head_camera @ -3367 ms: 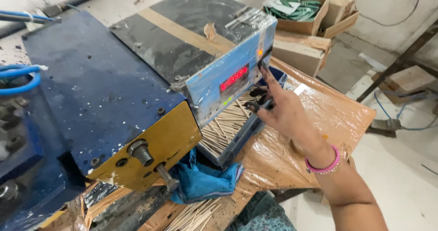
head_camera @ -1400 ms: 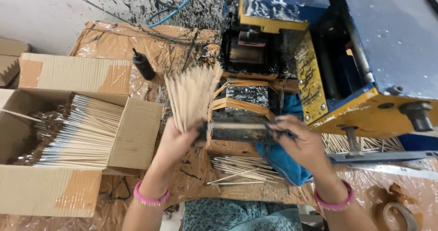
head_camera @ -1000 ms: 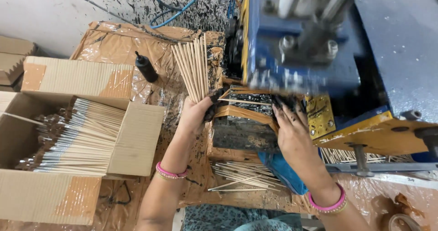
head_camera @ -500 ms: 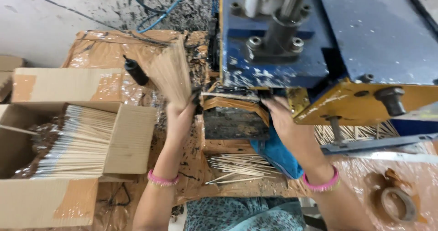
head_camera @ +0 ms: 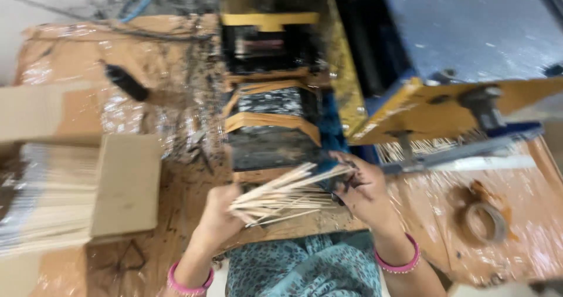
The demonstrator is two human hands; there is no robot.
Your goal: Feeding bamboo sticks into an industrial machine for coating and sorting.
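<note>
A bundle of thin pale sticks (head_camera: 287, 194) is gripped at both ends, lying almost level just in front of the machine. The left hand (head_camera: 220, 215) is clenched around the near, left end of the bundle; the right hand (head_camera: 363, 185) is closed on the far, right end, its fingertips darkened. Pink bangles are worn on both wrists. The sticks are held over the plastic-wrapped table (head_camera: 176, 174), close to the black-and-yellow machine (head_camera: 272, 97). A cardboard box (head_camera: 123, 185) of stacked sticks is seen at the left, and a tape roll (head_camera: 484, 221) lies at the right. The view is blurred.
</note>
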